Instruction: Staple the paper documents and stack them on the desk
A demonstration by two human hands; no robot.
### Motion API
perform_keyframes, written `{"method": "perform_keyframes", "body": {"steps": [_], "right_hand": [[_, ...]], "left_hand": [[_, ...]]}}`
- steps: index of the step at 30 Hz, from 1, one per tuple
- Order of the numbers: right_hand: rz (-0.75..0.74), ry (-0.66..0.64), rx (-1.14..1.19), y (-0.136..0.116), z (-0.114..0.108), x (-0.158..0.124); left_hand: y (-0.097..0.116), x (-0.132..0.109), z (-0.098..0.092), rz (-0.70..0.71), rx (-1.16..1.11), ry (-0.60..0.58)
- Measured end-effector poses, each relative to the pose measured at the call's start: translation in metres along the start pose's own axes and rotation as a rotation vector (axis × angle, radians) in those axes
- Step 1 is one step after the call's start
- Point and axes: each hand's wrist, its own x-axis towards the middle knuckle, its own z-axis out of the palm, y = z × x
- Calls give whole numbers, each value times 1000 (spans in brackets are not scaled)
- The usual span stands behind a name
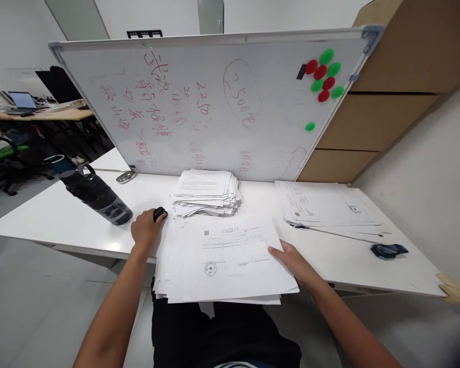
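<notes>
My left hand (144, 227) is closed around a small black object (160, 213) whose kind I cannot make out; it rests at the table, left of the papers. On the right, my right hand (294, 260) grips the edge of the printed sheets (237, 276), thumb on top and fingers hidden underneath. These sheets lie in a loose pile that overhangs the table's front edge above my lap. The top one bears a round stamp and a small square code. Just behind them sits a thick stack of papers (207, 191).
A tall dark water bottle (99, 197) and a computer mouse (125, 177) stand left. More papers (329, 204) lie right, near a dark blue strap-like item (389, 250). A whiteboard (214, 102) with magnets and cardboard boxes (391, 117) close off the back. A person sits far left.
</notes>
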Motion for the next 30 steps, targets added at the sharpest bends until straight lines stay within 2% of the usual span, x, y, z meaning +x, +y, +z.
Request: {"method": "perform_keyframes", "body": {"steps": [3, 5, 9, 11, 13, 15, 17, 18, 20, 22, 24, 30], "right_hand": [[-61, 49, -70, 8, 12, 6], [-128, 131, -189, 15, 15, 8], [-283, 423, -707, 22, 5, 14], [-357, 575, -989, 18, -12, 25], [-364, 732, -1143, 8, -37, 40], [-284, 909, -1183, -4, -66, 58], [-178, 1008, -1206, -14, -93, 74], [-107, 1001, -1198, -17, -104, 80], [12, 905, -1167, -18, -117, 91], [55, 842, -1141, -13, -122, 98], [30, 857, -1124, -7, -121, 102], [-168, 946, -1023, -1, -121, 106]], "left_hand": [[-1, -7, 11, 13, 39, 68], [0, -10, 13, 16, 39, 78], [1, -10, 11, 19, 31, 67], [1, -8, 8, 10, 38, 53], [2, -6, 5, 1, 53, 23], [1, -4, 4, 4, 65, -8], [0, -1, 5, 7, 74, -26], [0, 0, 6, 9, 78, -31], [-1, 2, 8, 3, 96, -26], [-1, 3, 11, -7, 113, -15], [-1, 3, 12, -25, 131, -18], [3, 4, 10, -76, 150, -35]]}}
